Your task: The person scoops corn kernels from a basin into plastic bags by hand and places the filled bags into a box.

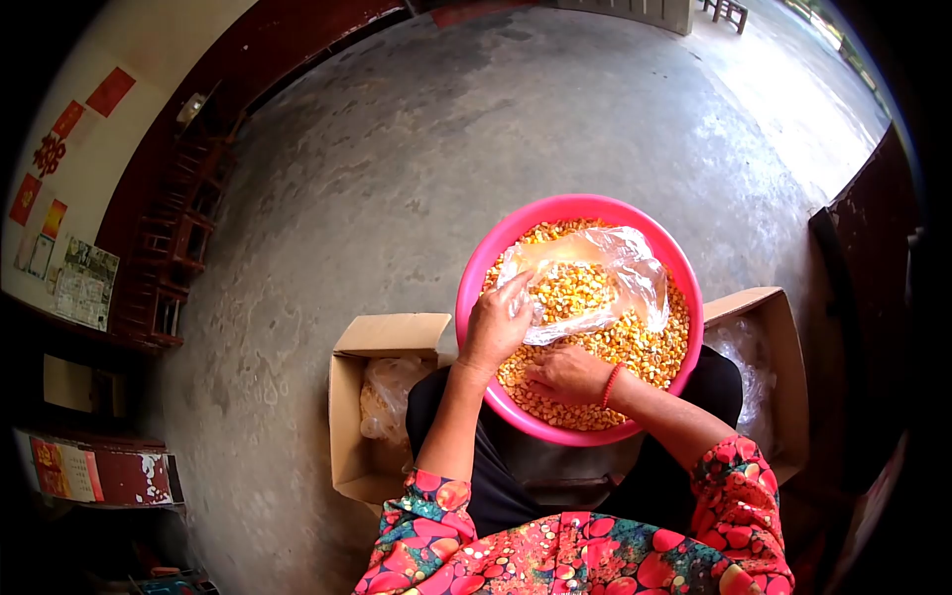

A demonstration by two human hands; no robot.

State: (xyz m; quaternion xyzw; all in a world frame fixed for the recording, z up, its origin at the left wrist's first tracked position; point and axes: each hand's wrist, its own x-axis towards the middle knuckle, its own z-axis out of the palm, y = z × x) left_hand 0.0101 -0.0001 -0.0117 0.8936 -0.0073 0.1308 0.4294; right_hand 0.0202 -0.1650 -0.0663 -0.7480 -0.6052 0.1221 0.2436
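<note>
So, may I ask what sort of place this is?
Probably the front room of a home, though I cannot be certain: red paper decorations hang on the pale wall, dark chairs stand along it, and the grey floor runs toward daylight at the upper right.

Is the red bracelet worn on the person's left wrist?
No, the red bracelet circles the wrist of the right hand, while the left hand has a bare wrist.

Wooden chairs [181,238] along a wall [99,174] with red papers [110,91], grey floor [327,198].
</note>
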